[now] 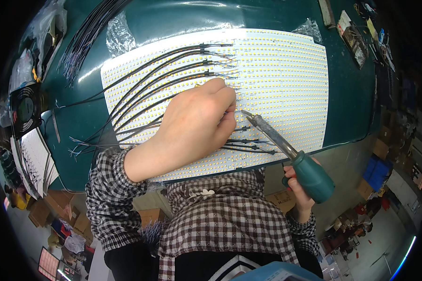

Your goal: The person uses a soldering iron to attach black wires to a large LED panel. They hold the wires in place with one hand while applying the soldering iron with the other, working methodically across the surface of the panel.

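A large white LED panel [286,89] with rows of small yellow chips lies on the table before me. Several black cables [162,55] run over its left half, their thin stripped wires ending near its middle. Across these cables reaches my left hand [197,114], thumb and fingers pinched together; what they pinch is hidden behind the hand. My right hand [304,199] grips a soldering iron [312,175] by its green handle at the panel's lower right edge. The iron's tip points up and left, close to my left fingertips; whether it touches the panel I cannot tell.
A bundle of dark cables [86,40] lies at the far left of the green table [349,100]. A small black fan [26,107] and a white board [35,154] stand at the left edge. Tools and a small box [352,40] lie at the far right.
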`<state>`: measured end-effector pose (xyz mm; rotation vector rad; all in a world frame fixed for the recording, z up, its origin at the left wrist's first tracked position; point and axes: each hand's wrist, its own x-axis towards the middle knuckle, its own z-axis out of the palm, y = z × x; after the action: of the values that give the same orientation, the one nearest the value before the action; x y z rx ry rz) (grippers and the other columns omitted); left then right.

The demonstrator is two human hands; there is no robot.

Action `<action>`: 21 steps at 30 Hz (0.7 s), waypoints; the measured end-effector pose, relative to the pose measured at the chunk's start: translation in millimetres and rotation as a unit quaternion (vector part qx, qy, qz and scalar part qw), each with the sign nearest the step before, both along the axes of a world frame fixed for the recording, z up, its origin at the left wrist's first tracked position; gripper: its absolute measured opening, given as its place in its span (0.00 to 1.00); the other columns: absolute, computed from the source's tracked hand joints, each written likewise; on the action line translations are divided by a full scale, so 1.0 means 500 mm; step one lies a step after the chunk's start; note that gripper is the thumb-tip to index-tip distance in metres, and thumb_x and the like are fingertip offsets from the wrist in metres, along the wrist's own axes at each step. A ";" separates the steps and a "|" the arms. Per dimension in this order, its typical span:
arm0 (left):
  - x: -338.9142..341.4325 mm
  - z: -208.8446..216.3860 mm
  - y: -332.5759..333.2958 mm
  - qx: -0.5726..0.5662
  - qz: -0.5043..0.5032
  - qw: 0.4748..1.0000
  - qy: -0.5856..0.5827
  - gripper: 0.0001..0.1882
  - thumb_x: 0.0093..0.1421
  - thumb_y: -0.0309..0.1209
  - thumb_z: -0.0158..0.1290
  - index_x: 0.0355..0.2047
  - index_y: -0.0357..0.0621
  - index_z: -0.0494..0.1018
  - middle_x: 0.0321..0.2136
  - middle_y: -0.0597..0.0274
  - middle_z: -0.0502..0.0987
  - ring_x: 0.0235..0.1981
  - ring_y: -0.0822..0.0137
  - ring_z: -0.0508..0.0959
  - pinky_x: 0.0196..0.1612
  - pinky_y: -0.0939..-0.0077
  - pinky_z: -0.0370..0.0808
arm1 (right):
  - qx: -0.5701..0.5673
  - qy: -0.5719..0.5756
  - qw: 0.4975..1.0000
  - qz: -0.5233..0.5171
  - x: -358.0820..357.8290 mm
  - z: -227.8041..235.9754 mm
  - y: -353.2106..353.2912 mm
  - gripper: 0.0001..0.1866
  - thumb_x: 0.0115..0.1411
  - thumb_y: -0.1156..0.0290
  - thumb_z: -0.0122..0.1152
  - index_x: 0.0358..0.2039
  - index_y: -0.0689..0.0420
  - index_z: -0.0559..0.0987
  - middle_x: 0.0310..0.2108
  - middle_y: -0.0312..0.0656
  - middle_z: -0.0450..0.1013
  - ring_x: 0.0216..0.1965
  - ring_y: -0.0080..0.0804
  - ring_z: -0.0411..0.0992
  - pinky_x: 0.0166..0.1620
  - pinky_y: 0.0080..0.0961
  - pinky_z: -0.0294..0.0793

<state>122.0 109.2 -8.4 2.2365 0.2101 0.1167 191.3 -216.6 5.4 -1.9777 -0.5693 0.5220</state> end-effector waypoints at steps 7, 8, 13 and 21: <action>-0.001 0.000 0.000 0.000 0.002 1.000 -0.002 0.05 0.54 0.22 0.60 0.30 0.41 0.74 0.28 0.56 0.74 0.27 0.53 0.78 0.30 0.61 0.73 | 0.017 0.053 0.998 -0.043 -0.004 0.014 0.014 0.16 0.52 0.71 0.78 0.39 0.65 0.85 0.34 0.43 0.81 0.34 0.29 0.80 0.39 0.25 0.80; -0.001 0.001 0.000 0.002 0.004 1.000 -0.003 0.05 0.54 0.22 0.60 0.30 0.41 0.74 0.28 0.56 0.74 0.27 0.53 0.78 0.30 0.61 0.73 | 0.014 0.050 0.998 -0.040 -0.003 0.015 0.014 0.16 0.52 0.71 0.78 0.39 0.65 0.85 0.34 0.43 0.81 0.34 0.29 0.81 0.39 0.25 0.81; 0.001 -0.004 -0.001 0.001 0.002 1.000 -0.006 0.05 0.53 0.22 0.60 0.30 0.40 0.74 0.28 0.56 0.74 0.27 0.53 0.78 0.30 0.61 0.73 | 0.062 0.068 0.995 -0.049 -0.005 0.011 0.012 0.15 0.56 0.70 0.75 0.39 0.66 0.84 0.34 0.45 0.80 0.36 0.33 0.81 0.42 0.32 0.83; -0.025 0.026 0.014 0.044 -0.058 0.997 -0.021 0.12 0.55 0.22 0.62 0.40 0.41 0.77 0.35 0.55 0.75 0.36 0.52 0.79 0.35 0.62 0.76 | 0.122 0.076 0.986 -0.084 0.003 0.022 0.017 0.21 0.62 0.64 0.68 0.46 0.71 0.79 0.33 0.47 0.78 0.35 0.39 0.79 0.44 0.42 0.84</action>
<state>109.3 116.4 4.7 2.3255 0.0533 0.1113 192.9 -208.1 16.2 -1.7174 -0.3493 0.4690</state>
